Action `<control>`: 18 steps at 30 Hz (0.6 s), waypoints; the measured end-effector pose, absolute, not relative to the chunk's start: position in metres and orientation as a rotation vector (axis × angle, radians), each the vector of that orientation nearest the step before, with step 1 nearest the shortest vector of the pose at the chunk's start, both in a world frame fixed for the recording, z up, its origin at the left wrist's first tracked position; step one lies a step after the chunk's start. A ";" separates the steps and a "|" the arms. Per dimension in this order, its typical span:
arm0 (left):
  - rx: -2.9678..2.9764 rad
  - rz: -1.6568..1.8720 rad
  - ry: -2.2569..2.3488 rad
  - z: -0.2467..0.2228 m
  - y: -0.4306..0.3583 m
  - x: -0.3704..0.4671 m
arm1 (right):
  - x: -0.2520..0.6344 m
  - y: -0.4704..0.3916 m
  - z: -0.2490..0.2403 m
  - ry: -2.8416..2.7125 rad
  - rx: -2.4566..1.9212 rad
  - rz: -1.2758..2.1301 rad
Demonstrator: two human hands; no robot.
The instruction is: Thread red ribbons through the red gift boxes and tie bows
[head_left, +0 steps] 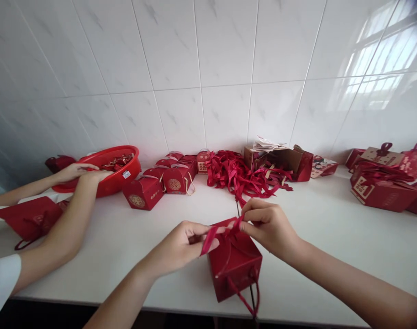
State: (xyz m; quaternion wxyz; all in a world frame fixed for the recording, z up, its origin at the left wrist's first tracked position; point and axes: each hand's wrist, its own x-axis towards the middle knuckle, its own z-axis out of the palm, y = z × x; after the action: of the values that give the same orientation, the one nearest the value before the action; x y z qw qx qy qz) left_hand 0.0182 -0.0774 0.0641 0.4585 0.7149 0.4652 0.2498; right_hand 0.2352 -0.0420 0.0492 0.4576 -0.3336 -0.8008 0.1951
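In front of me on the white table stands a red gift box (pixel 230 267) with overlapping top flaps and a cord handle hanging down its near side. A dark red ribbon (pixel 234 228) crosses its top. My left hand (pixel 189 246) is closed on one part of the ribbon, at the left of the box top. On the other side my right hand (pixel 265 224) pinches another part of the ribbon just above the box. Whether the ribbon is knotted under my fingers I cannot tell.
A pile of red ribbons (pixel 229 171) lies by the wall, beside an open cardboard box (pixel 297 162). Small red boxes (pixel 145 192) stand left of it; more boxes (pixel 382 187) are at right. At far left, a co-worker's hands (pixel 88 172) reach into a red basin (pixel 131 169).
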 end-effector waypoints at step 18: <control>2.718 0.834 1.766 0.031 -0.068 0.053 | 0.221 -0.016 0.053 -1.888 -1.045 1.283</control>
State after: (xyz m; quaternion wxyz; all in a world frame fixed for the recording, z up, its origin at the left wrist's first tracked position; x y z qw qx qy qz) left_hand 0.0528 -0.0681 0.0308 -0.1024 0.8077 0.5250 0.2479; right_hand 0.2214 -0.0158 0.0528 0.3102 -0.3955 -0.7149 0.4860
